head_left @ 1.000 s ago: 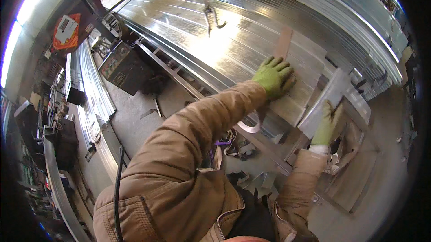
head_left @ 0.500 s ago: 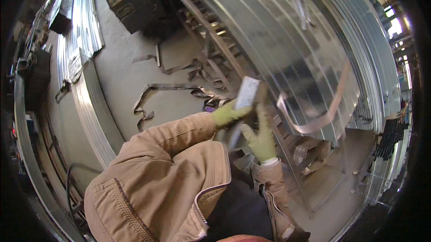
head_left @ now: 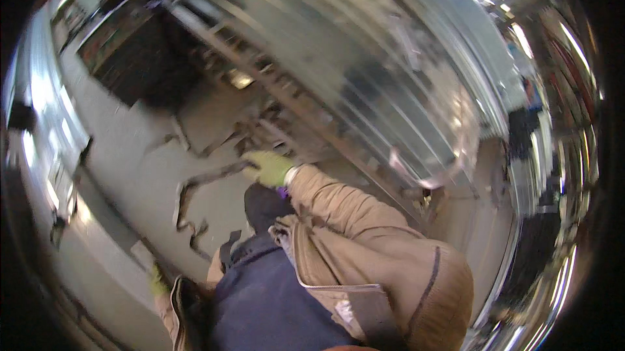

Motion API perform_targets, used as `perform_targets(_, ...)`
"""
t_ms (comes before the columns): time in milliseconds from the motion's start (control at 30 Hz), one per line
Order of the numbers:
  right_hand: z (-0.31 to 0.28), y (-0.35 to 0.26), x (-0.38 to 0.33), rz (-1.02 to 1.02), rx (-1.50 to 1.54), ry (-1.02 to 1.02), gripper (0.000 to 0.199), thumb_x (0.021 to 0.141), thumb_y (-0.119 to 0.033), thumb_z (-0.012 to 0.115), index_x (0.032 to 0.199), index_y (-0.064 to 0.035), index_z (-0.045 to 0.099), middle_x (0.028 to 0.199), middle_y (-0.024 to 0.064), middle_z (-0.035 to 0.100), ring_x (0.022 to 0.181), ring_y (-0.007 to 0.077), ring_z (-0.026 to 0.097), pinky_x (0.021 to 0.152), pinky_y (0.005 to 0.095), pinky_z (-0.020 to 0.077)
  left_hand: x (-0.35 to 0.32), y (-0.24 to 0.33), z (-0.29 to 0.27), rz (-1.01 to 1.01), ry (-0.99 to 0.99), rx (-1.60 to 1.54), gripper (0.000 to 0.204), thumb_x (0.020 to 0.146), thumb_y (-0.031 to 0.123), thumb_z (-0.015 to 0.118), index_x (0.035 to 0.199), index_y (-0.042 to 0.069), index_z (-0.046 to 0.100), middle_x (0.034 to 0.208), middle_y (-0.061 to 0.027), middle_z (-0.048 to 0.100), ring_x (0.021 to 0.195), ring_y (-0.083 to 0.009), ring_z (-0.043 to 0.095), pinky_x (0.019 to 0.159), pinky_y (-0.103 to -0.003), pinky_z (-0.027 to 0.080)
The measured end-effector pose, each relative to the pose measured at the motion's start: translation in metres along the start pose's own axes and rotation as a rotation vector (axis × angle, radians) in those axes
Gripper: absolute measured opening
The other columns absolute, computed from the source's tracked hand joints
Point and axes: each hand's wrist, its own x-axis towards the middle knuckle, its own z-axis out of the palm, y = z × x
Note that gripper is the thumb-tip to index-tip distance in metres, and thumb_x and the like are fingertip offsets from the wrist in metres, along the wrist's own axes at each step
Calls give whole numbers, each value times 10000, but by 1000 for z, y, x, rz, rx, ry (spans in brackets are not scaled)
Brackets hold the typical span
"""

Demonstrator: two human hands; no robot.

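Observation:
The picture is heavily blurred. My right hand (head_left: 267,167), in a green glove with a tan jacket sleeve behind it, reaches out low over the concrete floor (head_left: 130,155). It is close to the end of a thin curled metal offcut strip (head_left: 195,185) lying there; whether it grips anything is not visible. My left hand (head_left: 156,280), also green-gloved, is down at the lower left beside my body, next to a flat grey piece (head_left: 133,247). Only a small part of that hand shows.
A large ribbed sheet of shiny metal (head_left: 364,71) lies on a steel frame (head_left: 306,100) across the top and right. A dark machine (head_left: 130,58) stands at the upper left. Long metal panels (head_left: 45,129) run along the left edge.
The view has swung left and down toward the floor. Both hands left the small metal piece they held near the big sheet; my right hand now reaches toward the floor scraps and my left has dropped.

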Motion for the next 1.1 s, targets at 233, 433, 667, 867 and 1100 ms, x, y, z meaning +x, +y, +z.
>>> perform_targets(233,40,54,226,196,189,-56,571,960,-386,705,1376,2,648,1333,241,697,1204,362,690,1055,406,520,-27,-69,-88,-192,233,136,702,954,526,750,1356,-34,618,1156,-180,734,1038,-254,702,894,-396,573)
perform_targets(433,170,86,449,454,43,-275,670,912,-460,732,1385,8,656,1347,247,698,1269,375,664,1109,404,493,9,-38,-126,-249,297,336,778,941,581,748,1356,-63,612,1134,-203,741,1019,-268,713,878,-398,580)
perform_targets(667,344,175,630,651,46,-276,790,855,-573,720,1357,35,665,1373,290,665,1302,441,625,1120,469,476,155,-9,-162,-304,475,-53,861,917,508,817,1439,-115,533,1239,-206,701,1069,-253,685,895,-382,569)
perform_targets(867,519,258,751,805,-34,-158,697,873,-530,715,1333,-8,670,1308,275,696,1217,452,671,1050,517,522,366,130,-214,83,575,-73,682,958,472,772,1424,12,584,1196,-94,687,1035,-234,648,890,-390,535)
perform_targets(1100,483,223,739,825,227,64,472,920,-413,710,1170,-13,698,1162,254,733,1089,428,705,932,492,560,430,312,-136,-109,172,-690,752,862,601,816,1408,112,645,1279,-86,711,1147,-308,654,994,-496,536)
